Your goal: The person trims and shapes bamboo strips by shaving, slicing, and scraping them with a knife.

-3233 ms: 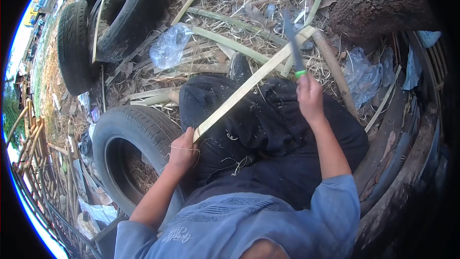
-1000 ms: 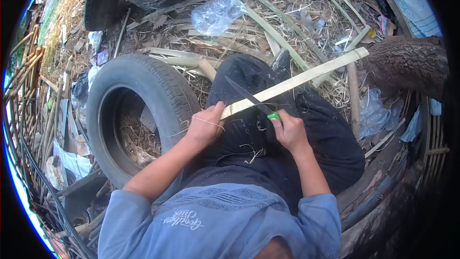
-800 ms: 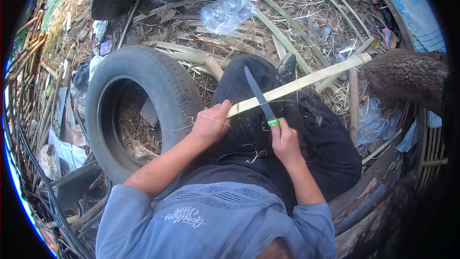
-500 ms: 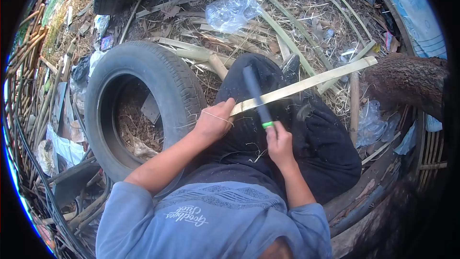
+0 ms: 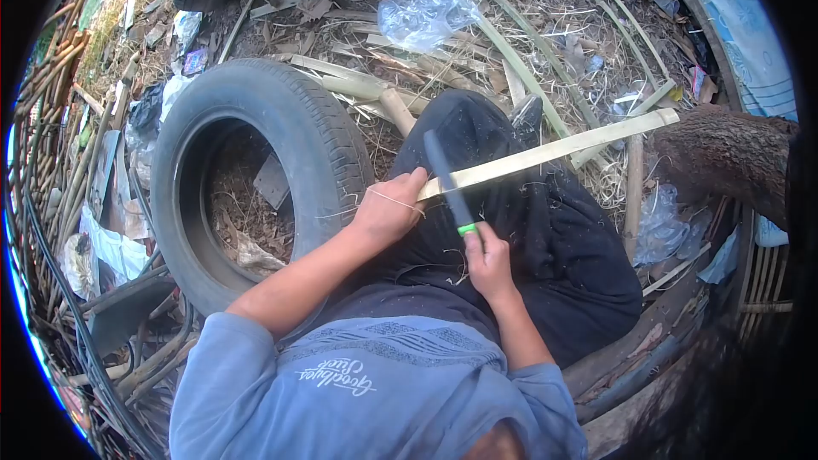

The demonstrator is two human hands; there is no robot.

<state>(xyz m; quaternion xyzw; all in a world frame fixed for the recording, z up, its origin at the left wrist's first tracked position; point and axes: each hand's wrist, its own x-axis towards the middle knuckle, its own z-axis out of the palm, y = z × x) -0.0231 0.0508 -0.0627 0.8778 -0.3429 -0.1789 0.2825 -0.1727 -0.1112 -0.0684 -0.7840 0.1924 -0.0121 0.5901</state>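
The knife (image 5: 456, 204) has shifted along the pale strip (image 5: 554, 152) in the last moment, its blade now crossing close beside the left hand (image 5: 388, 211) rather than farther out, so the near end appears to be the part being worked. The left grip is clenched around that end, the strip running toward two o'clock over the dark trousers (image 5: 588, 238). The right hand (image 5: 488, 266) grasps the knife, pointed toward eleven o'clock, though blur hides whether it cuts in.

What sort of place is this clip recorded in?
Outdoors, probably a yard or rough work spot: littered earthen ground, a worn tire lying beside the person, and a bark-covered trunk nearby.
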